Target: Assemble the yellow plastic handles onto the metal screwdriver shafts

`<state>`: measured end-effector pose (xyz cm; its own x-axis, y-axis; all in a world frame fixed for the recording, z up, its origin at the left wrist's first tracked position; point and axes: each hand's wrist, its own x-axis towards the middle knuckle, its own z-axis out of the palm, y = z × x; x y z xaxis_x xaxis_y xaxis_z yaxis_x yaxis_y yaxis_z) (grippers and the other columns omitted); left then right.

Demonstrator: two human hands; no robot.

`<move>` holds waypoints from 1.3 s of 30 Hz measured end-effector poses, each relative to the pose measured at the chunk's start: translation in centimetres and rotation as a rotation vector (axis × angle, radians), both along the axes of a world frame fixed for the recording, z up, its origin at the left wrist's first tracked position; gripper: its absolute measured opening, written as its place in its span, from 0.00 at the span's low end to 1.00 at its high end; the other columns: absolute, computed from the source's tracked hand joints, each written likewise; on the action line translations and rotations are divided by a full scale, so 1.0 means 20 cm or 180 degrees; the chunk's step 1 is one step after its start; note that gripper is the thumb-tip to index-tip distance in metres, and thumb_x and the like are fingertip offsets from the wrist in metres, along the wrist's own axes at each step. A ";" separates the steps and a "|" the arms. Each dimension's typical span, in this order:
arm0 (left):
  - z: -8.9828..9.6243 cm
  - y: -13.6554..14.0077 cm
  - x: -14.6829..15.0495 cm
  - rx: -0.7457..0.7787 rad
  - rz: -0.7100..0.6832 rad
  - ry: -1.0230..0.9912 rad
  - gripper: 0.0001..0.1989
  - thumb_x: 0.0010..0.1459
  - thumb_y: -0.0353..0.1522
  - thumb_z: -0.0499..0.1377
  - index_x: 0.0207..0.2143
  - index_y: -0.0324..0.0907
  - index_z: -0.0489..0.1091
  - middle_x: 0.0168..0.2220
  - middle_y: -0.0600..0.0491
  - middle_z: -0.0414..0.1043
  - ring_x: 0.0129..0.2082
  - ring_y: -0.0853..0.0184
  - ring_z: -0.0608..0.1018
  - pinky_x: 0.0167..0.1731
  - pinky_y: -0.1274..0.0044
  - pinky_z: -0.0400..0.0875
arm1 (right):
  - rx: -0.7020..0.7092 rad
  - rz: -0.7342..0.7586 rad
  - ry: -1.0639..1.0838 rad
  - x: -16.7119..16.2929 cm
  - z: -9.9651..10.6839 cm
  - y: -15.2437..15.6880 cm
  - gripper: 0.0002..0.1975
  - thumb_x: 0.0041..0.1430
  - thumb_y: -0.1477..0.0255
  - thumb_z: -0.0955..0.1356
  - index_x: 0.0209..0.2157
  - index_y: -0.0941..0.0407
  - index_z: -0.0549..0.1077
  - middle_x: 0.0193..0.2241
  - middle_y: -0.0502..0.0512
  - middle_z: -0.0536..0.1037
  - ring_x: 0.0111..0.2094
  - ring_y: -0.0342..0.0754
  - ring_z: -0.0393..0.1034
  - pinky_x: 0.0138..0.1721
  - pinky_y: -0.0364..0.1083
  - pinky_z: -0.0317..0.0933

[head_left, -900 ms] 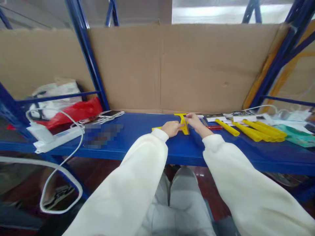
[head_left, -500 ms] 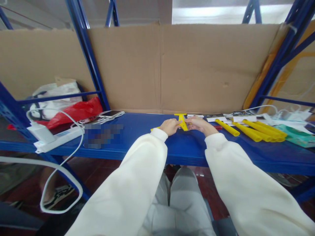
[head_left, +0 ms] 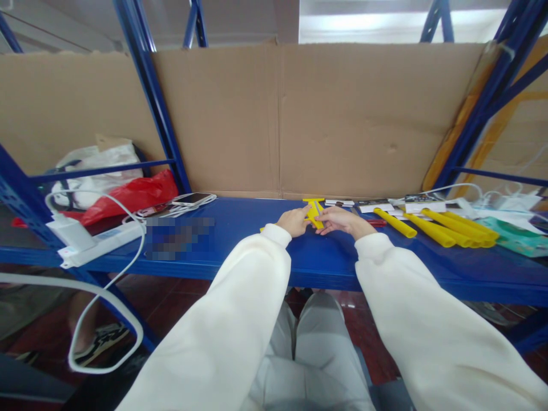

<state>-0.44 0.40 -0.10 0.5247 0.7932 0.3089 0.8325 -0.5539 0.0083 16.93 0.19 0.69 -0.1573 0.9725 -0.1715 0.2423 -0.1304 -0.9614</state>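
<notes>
A small yellow T-shaped plastic piece (head_left: 317, 221) is held between my hands just over the blue shelf top. My left hand (head_left: 293, 221) is closed on its left side, with the fingertips at its edge. From the right, my right hand (head_left: 338, 220) pinches the lower part of the piece between thumb and fingers. A greyish patch shows on the middle of the piece; I cannot tell what it is. Part of another yellow item peeks out beside my left wrist, mostly hidden by the hand and sleeve.
Several yellow tube handles (head_left: 454, 227) lie on the right of the blue shelf (head_left: 240, 214), near small black-and-white packets (head_left: 377, 205) and a green pack (head_left: 520, 237). On the left are a power strip (head_left: 107, 242), a phone (head_left: 192, 198) and a red bag (head_left: 132, 197). Cardboard (head_left: 342, 120) stands behind.
My right fingers have shifted left and down onto the lower part of the yellow piece. A greyish patch now shows on its middle. My left hand has barely moved.
</notes>
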 end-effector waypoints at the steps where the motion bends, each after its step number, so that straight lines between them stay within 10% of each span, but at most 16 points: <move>1: 0.00 0.00 0.00 -0.0013 0.0025 0.0042 0.28 0.69 0.33 0.53 0.70 0.42 0.56 0.61 0.43 0.72 0.59 0.59 0.76 0.55 0.72 0.71 | -0.0003 -0.0018 -0.0023 0.00 0.00 0.00 0.03 0.62 0.80 0.70 0.33 0.62 0.74 0.21 0.56 0.80 0.21 0.46 0.77 0.26 0.42 0.74; 39: -0.01 0.01 -0.01 0.0274 -0.0149 -0.0302 0.27 0.70 0.30 0.51 0.70 0.40 0.55 0.63 0.40 0.68 0.58 0.60 0.77 0.54 0.72 0.72 | 0.0338 -0.0010 0.0493 -0.02 0.03 -0.01 0.03 0.65 0.78 0.68 0.35 0.58 0.71 0.24 0.52 0.79 0.21 0.43 0.74 0.27 0.43 0.74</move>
<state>-0.60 0.70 -0.23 0.5258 0.7370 0.4248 0.8034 -0.5943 0.0366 16.50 -0.10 1.20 -0.1707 0.9844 -0.0418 0.0901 -0.0266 -0.9956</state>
